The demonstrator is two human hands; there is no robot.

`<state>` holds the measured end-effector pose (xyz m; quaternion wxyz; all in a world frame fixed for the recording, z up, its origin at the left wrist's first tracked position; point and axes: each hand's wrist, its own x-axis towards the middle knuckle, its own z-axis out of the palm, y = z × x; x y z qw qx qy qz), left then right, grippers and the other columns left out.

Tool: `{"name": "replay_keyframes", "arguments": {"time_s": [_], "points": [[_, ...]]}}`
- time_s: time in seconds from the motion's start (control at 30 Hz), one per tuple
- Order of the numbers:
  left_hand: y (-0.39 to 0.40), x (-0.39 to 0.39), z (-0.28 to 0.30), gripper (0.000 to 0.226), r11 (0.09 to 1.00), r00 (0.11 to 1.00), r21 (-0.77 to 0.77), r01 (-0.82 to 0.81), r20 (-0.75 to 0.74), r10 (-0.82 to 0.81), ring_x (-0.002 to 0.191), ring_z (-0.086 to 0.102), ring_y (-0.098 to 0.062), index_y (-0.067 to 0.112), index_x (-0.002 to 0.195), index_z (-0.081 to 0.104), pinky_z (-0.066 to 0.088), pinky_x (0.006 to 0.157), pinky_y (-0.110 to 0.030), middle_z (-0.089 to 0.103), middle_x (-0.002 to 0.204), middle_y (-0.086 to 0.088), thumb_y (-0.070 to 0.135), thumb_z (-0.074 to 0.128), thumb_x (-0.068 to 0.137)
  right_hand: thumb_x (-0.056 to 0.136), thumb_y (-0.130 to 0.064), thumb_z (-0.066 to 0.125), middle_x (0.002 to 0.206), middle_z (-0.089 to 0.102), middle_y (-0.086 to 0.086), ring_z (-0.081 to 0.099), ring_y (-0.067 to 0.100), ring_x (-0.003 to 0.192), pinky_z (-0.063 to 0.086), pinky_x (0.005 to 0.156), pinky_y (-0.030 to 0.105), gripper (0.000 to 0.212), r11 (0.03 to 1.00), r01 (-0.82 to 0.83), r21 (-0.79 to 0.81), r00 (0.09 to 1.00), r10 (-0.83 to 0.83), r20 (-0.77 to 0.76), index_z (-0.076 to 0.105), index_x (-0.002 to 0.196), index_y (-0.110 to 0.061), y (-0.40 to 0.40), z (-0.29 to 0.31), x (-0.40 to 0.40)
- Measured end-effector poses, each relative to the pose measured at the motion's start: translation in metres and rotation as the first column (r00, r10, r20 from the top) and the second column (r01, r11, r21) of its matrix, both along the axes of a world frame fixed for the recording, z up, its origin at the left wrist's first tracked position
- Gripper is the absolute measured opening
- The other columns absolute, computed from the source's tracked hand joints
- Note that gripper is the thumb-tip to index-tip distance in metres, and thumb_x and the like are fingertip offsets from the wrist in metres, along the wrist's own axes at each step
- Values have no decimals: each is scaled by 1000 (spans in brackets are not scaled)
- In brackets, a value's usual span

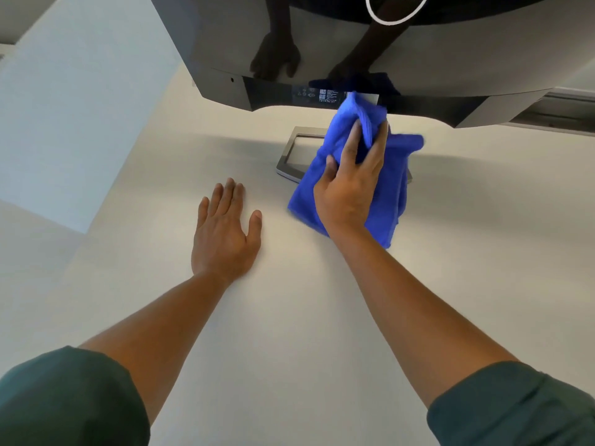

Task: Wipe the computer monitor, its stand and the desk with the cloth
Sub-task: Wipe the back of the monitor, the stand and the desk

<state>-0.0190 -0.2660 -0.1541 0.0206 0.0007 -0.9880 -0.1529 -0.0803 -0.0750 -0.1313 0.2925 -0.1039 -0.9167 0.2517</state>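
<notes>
Right hand (349,191) is gripping the blue cloth (383,188), fingers curled round a bunched fold up top, w/ the rest hanging down over the stand base (289,152). It's working at the stand neck right under the monitor (322,53), whose glossy back is leaning over the surface (289,333) and mirroring both arms. Left hand (225,233) is lying flat on the surface, fingers straight, holding nothing, well apart from the stand.

Risks as I'm seeing them: the monitor is hanging overhead w/ nobody steadying it, so a hard shove on the neck could be rocking or tilting the whole thing, esp. since the free hand isn't bracing the base. The loose tail of cloth is draping over the base frame; it could be snagging on a corner and dragging the stand across the surface. Knuckles are close to the lower bezel too, so an upward stroke might be knocking it. Can't tell if cables are behind.
</notes>
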Motion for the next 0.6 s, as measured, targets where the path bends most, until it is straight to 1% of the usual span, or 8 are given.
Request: {"name": "replay_keyframes", "arguments": {"time_s": [0.13, 0.2, 0.27, 0.33, 0.4, 0.47, 0.53, 0.6], "points": [[1, 0, 0, 64, 1000, 1000, 13, -4, 0, 4, 153, 4, -13, 16, 158, 20, 4, 124, -36, 12, 166, 1, 47, 29, 103, 96, -19, 47, 156, 16, 25, 24, 37, 143, 37, 110, 43, 57, 998, -7, -65, 998, 2, -64, 30, 149, -8, -2, 12, -16], [0, 0, 1, 64, 1000, 1000, 12, -6, -1, 6, 153, 4, -14, 16, 158, 19, 4, 124, -36, 12, 166, 1, 47, 28, 103, 98, -20, 47, 158, 14, 21, 22, 33, 145, 39, 109, 38, 55, 997, -57, -43, 998, 56, -9, 30, 149, -9, 3, 2, -1], [1, 1, 1, 64, 1000, 1000, 7, -4, -2, 4, 153, 4, -13, 16, 158, 19, 4, 125, -36, 12, 166, 1, 48, 28, 103, 97, -12, 48, 156, 22, 15, 29, 28, 143, 39, 108, 27, 52, 988, -136, -73, 991, 136, 1, 35, 147, -11, 12, -12, 18], [1, 0, 0, 64, 1000, 1000, 8, -5, -3, 5, 153, 4, -14, 16, 158, 20, 4, 125, -36, 13, 166, 1, 47, 29, 102, 94, -1, 51, 147, 40, 13, 42, 24, 134, 35, 103, 11, 46, 951, -167, -259, 985, 151, -79, 49, 138, -12, 21, -16, 27], [1, -1, 0, 64, 1000, 1000, 7, -8, 0, 8, 153, 5, -14, 16, 158, 21, 5, 124, -37, 14, 166, 1, 47, 30, 102, 89, 6, 53, 134, 55, 8, 51, 19, 125, 37, 100, 9, 41, 864, -157, -478, 985, 103, -136, 59, 127, -10, 22, -7, 28], [1, 0, 0, 65, 1000, 1000, 3, -8, -1, 8, 153, 5, -14, 16, 158, 21, 5, 124, -37, 14, 166, 1, 48, 29, 102, 88, 6, 52, 127, 59, -1, 53, 9, 119, 38, 98, 9, 41, 784, -127, -608, 986, 31, -165, 57, 126, -9, 20, 11, 20], [1, -1, 0, 65, 1000, 1000, 2, -10, -5, 10, 153, 5, -13, 16, 158, 21, 5, 124, -36, 14, 166, 1, 48, 29, 102, 89, 4, 52, 125, 55, -9, 49, 0, 117, 34, 97, 4, 44, 773, -120, -623, 973, -33, -228, 53, 131, -8, 18, 30, 5], [1, -1, -1, 64, 1000, 1000, 5, -11, -10, 11, 153, 6, -13, 16, 157, 22, 5, 124, -36, 15, 165, 2, 47, 30, 102, 90, 4, 51, 126, 52, -8, 44, -4, 116, 31, 97, 2, 45, 793, -137, -593, 958, -46, -283, 50, 134, -5, 19, 42, -9]]}}
